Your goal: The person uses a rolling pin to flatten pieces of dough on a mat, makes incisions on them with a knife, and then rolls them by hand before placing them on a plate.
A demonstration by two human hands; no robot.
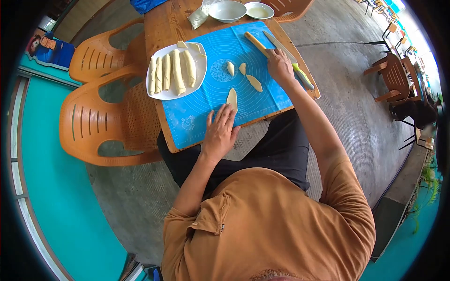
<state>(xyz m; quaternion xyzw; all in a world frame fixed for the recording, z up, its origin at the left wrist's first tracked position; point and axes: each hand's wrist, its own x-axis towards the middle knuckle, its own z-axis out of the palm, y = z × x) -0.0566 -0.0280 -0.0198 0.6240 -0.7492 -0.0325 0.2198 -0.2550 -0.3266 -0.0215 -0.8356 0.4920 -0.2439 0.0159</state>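
My left hand (219,130) lies with its fingers stretched out on the near part of the blue mat (197,124). Its fingertips touch the lower end of a flat, pointed strip of dough (232,97). At the right side of the mat, my right hand (281,69) is closed over the near end of a wooden rolling pin (255,43); its fingertips are partly hidden. Just right of that hand lies a knife (302,75) with a green and grey handle. Smaller dough pieces (254,83) sit between my hands.
A white plate (202,70) with several dough rolls (178,75) stands on the mat's left. Behind the mat are a grey bowl (227,11), a smaller bowl (259,10) and a bag of white powder (199,18). Orange chairs (89,126) stand left of the wooden table (164,23).
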